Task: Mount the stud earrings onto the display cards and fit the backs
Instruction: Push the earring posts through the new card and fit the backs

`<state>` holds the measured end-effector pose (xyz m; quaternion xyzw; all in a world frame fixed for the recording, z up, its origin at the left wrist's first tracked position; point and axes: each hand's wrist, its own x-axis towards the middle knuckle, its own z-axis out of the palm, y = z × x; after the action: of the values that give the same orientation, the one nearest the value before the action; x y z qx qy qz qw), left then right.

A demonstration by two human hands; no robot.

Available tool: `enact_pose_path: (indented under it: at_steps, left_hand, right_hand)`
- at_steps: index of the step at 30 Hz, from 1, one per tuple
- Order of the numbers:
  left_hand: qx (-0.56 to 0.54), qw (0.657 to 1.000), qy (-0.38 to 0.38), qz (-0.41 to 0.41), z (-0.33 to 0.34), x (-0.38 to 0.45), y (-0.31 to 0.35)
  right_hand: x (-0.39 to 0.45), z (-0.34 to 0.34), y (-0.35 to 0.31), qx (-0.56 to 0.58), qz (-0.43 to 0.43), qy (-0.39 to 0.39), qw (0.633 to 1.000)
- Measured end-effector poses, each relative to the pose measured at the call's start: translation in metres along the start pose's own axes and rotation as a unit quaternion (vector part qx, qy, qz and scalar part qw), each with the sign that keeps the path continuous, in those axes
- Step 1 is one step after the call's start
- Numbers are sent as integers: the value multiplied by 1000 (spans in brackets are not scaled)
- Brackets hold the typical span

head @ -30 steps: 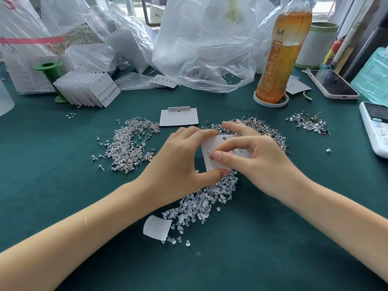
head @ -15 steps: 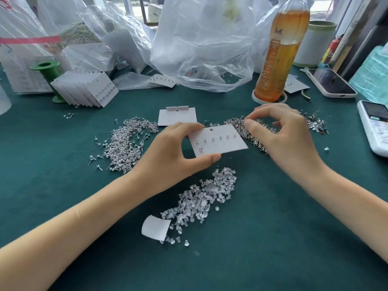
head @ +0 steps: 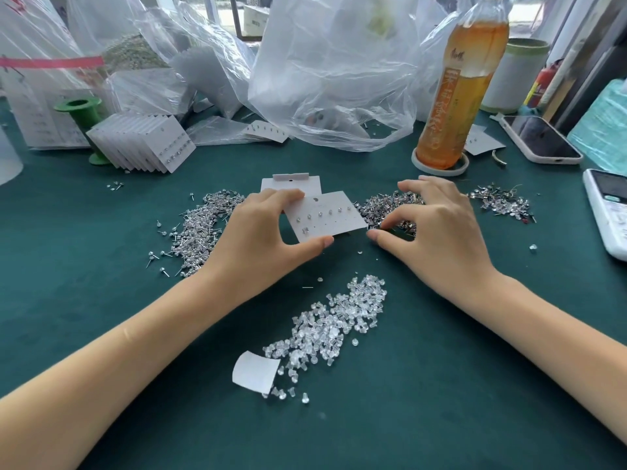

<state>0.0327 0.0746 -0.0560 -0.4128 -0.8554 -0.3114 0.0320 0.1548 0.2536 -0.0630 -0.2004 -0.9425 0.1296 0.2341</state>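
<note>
A green spool (head: 82, 123) is noted at the far left of the table (head: 441, 385), partly hidden behind a fanned stack of filled cards (head: 142, 144). Clear plastic bags (head: 325, 69) are heaped along the far edge, and a loose card with studs (head: 268, 131) is seen at their foot. A left pile of stud earrings (head: 200, 228) is spread on the green cloth, with stray studs scattered at its near edge.

The left hand (head: 261, 239) is raised just above the table; its grip is clamped on the display card (head: 329, 217), thumb under the near edge and fingers (head: 288, 195) curled over the far left corner. The card is held tilted, with a row of studs already seated in its upper holes and one more at the lower left. A blank card (head: 291, 183) lies flat behind it, partly covered by the held card and the fingers.

Nearer the viewer, a pile of clear earring backs (head: 332, 327) is recorded, with a curled paper scrap (head: 254, 371) at its left end.

The right hand (head: 437, 232) is set over the middle pile of stud earrings (head: 390, 205), just beside the card's right edge. Its fingers are curled down into the studs, with thumb and forefinger drawn near each other; whether a stud is pinched cannot be told.

Behind it a bottle of orange drink (head: 461, 93) stands in a white ring. A smaller pile of studs (head: 502, 203) lies further right, then a phone (head: 539, 139) and a white handset (head: 609, 212) at the edge.
</note>
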Motion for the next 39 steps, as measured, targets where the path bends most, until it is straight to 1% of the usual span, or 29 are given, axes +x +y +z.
enact_pose_path:
  at_steps: [5, 9, 11, 13, 15, 16, 19, 21, 27, 32, 34, 35, 37, 39]
  left_hand:
    - [15, 1000, -1, -2, -2, -1, 3]
    - [12, 1000, -3, -1, -2, -2, 3]
    - [6, 1000, -5, -1, -2, -3, 4]
    - [-3, 1000, -12, 5, -1, -4, 7]
    - [-8, 1000, -22, 21, 0, -7, 11]
    - [-9, 999, -28, 32, 2, -9, 14]
    - [-13, 997, -42, 64, 5, -14, 20]
    - [-19, 996, -45, 78, 6, -16, 23]
    - [-26, 995, -41, 84, 5, -16, 25]
    - [-36, 996, -35, 78, 5, -16, 27]
    - [-44, 996, -35, 74, 4, -17, 27]
    - [-47, 996, -34, 71, 3, -17, 27]
    - [-48, 996, -33, 65, 2, -16, 27]
    - [-46, 997, -27, 61, 1, -16, 27]
  right_hand:
    - [2, 4, -1, 12, -16, 8, 1000]
    - [2, 2, 4, 60, 6, 10, 998]
    - [1, -5, 3, 141, 33, 12, 989]
    - [-2, -15, -4, 255, 65, 4, 965]
    - [-6, -24, -12, 342, 81, -26, 936]
    - [-8, -26, -16, 364, 82, -49, 926]
    - [-15, -27, -27, 368, 73, -114, 920]
    - [-17, -25, -30, 363, 74, -132, 920]
    - [-18, -25, -32, 355, 85, -142, 920]
    - [-18, -25, -33, 370, 83, -156, 912]
    - [-20, -22, -34, 356, 73, -135, 922]
    - [-22, -21, -35, 342, 65, -112, 931]
    - [-25, -21, -36, 296, 42, -39, 954]
    - [-29, -24, -38, 261, 6, 52, 964]
